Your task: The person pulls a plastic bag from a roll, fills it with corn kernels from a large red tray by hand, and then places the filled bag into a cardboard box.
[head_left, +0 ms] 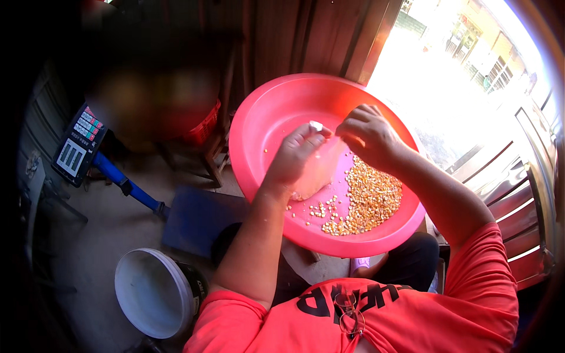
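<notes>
A wide pink plastic basin (253, 138) rests in front of me above my knees. Yellow corn kernels (376, 197) lie heaped on its right side, with loose ones scattered toward the middle. Over the basin my left hand (297, 154) is closed on a thin, see-through plastic bag (321, 170), which hangs down beside the palm. A small white patch shows at its fingertips; I cannot tell what it is. My right hand (371, 132) is closed too, fingers pinched at the bag's upper edge, close to the left fingertips. The bag's contents, if any, are unclear.
A white bucket (154, 294) stands on the floor at lower left. Beyond it is a scale with a blue platform (203, 215) and a keypad display (77, 144) on a blue post. A red basket (203, 125) sits on a wooden stool behind. Bright daylight enters through a doorway at right.
</notes>
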### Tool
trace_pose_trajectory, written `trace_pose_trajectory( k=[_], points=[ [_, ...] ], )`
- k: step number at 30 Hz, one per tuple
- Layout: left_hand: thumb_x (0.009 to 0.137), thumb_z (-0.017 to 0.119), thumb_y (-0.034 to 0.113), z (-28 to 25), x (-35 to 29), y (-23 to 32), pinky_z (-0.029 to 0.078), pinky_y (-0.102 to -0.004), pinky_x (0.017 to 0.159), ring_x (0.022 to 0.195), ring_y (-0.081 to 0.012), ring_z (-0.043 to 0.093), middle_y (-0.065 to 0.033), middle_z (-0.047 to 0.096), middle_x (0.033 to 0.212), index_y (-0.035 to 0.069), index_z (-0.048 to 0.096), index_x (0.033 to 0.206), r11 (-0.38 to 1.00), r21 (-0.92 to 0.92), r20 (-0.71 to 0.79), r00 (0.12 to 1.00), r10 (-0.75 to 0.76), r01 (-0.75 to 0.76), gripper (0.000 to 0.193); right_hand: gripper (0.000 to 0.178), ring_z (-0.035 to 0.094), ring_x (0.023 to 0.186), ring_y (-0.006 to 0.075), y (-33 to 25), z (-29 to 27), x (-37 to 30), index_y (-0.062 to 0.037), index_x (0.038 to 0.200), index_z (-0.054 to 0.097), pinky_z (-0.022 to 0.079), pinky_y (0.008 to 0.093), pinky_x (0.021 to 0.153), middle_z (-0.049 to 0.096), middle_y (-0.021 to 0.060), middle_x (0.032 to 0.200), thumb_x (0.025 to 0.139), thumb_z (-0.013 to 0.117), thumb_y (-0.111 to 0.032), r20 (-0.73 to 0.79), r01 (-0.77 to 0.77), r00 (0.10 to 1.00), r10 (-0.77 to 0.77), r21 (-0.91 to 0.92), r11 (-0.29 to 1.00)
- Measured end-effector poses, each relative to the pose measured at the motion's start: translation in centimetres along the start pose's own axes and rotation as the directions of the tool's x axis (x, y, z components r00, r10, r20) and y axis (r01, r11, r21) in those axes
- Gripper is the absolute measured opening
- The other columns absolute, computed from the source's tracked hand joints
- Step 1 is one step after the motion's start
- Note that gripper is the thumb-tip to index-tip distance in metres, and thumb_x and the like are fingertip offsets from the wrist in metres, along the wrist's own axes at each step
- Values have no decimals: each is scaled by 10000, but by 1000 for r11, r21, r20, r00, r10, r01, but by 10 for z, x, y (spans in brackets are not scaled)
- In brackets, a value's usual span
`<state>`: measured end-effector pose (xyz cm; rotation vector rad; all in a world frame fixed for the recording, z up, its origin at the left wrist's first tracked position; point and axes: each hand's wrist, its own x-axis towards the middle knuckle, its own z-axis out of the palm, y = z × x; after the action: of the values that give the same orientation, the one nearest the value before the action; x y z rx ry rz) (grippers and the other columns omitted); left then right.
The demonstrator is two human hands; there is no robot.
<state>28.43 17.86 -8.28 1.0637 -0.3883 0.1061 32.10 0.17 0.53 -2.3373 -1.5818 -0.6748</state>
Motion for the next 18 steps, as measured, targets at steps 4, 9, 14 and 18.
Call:
trace_pose_trajectory(
  k=[4, 9, 14, 18],
  points=[
    [881, 481, 1, 34, -11, -4, 406, -246, 845, 958, -87, 502, -18, 547, 948, 27, 510, 953, 995, -94, 65, 997, 29, -23, 82, 145, 539, 813, 215, -14, 6, -4, -132, 846, 628, 415, 353, 744, 563, 12, 787, 721, 676, -78, 8, -12, 1000, 11, 97, 995],
    [871, 534, 83, 27, -13, -14, 462, -300, 734, 831, -176, 601, -98, 605, 879, 9, 539, 908, 873, 486, 58, 998, 0, -28, 82, 107, 567, 799, 251, -11, 6, -43, -99, 829, 608, 442, 366, 714, 575, 49, 797, 742, 655, -60, 18, -226, 974, 226, 172, 959],
    [836, 588, 141, 35, -18, -23, 440, -315, 760, 847, -292, 594, -160, 596, 913, 11, 549, 874, 508, 819, 202, 963, 179, -267, 141, 149, 582, 787, 294, -22, 4, -86, -79, 878, 602, 472, 373, 679, 568, 100, 825, 742, 618, -21, -7, -327, 942, 335, 206, 922],
    [889, 547, 141, 38, -19, -19, 444, -298, 741, 749, -199, 567, -82, 596, 818, 36, 560, 861, 838, 525, 5, 985, 170, -148, 110, 199, 571, 836, 305, -39, -3, -128, -70, 918, 602, 468, 377, 717, 558, 114, 863, 733, 592, 6, -12, -365, 928, 373, 180, 914]
  ],
)
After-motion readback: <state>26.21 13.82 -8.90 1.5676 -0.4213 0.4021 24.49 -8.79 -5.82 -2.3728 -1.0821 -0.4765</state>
